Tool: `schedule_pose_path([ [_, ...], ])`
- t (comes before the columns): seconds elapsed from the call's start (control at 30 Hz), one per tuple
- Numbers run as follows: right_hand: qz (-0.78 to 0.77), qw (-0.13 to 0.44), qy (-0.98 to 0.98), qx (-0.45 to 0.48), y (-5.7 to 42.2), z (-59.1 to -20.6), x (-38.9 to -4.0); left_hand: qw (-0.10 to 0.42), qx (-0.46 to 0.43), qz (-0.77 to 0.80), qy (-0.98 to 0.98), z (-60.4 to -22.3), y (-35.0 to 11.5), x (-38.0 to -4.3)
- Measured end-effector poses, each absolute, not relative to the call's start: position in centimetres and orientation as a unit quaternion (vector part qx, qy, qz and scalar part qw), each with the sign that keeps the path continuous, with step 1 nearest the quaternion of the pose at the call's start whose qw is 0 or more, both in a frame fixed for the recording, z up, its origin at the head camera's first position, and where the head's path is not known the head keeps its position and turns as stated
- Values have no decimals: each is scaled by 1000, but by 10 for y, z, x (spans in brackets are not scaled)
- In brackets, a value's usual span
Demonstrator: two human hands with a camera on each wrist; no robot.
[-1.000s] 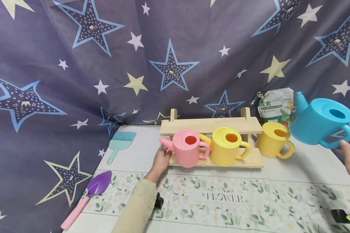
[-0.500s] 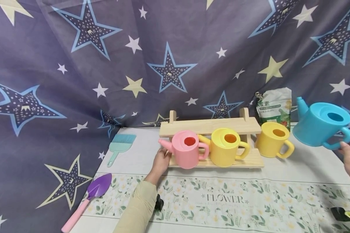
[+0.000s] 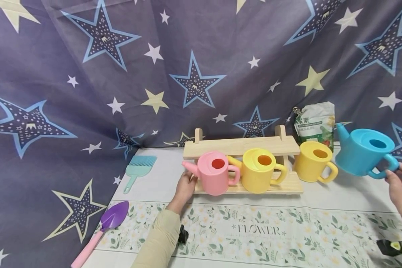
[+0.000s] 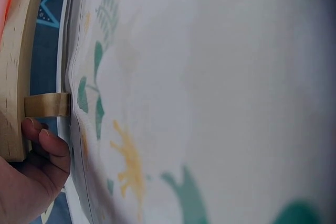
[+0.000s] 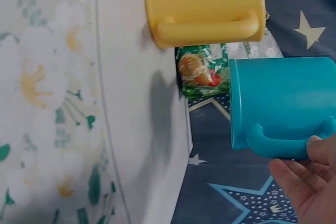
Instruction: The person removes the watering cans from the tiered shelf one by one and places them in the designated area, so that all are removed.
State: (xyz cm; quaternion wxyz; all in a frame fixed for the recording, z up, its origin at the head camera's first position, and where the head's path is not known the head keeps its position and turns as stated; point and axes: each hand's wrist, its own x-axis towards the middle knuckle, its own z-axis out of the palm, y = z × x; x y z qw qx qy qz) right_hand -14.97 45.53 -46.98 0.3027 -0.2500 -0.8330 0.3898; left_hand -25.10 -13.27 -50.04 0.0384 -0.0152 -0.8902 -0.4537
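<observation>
My left hand (image 3: 185,186) grips the left end of a two-tier wooden plant stand (image 3: 241,146); the left wrist view shows its fingers curled at the lower board (image 4: 11,77). On that lower board sit a pink watering can (image 3: 214,180) and a yellow watering can (image 3: 257,176), spouts pointing left. Off to the right, my right hand (image 3: 401,188) pinches the handle of a blue watering can (image 3: 356,154), held above the table's right side. A second yellow watering can (image 3: 308,165) stands on the table between the stand and the blue can.
Behind the second yellow can stands a white and green bag (image 3: 315,123). A mint-green brush (image 3: 139,169) and a purple trowel with a pink handle (image 3: 114,216) lie at the left. A starry curtain (image 3: 201,29) hangs behind the table, which has a floral cloth (image 3: 258,238).
My right hand has lowered the blue watering can and brought it slightly to the left. The left hand stays at the stand, and the other cans have not moved.
</observation>
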Motion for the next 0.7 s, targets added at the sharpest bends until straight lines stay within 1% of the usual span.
schedule_pose_path([
  [0.1, 402, 281, -835, -249, 446, -462, -147, 42, -18, -453, -890, -500, -133, -251],
  [0.33, 375, 235, -856, -266, 433, -456, -145, 40, -13, -452, -891, -502, -133, -251],
  [0.5, 365, 198, -865, -283, 434, -459, -147, 44, -17, -451, -891, -502, -133, -251],
  [0.7, 358, 182, -869, -289, 434, -467, -147, 42, -19, -452, -891, -501, -133, -251],
])
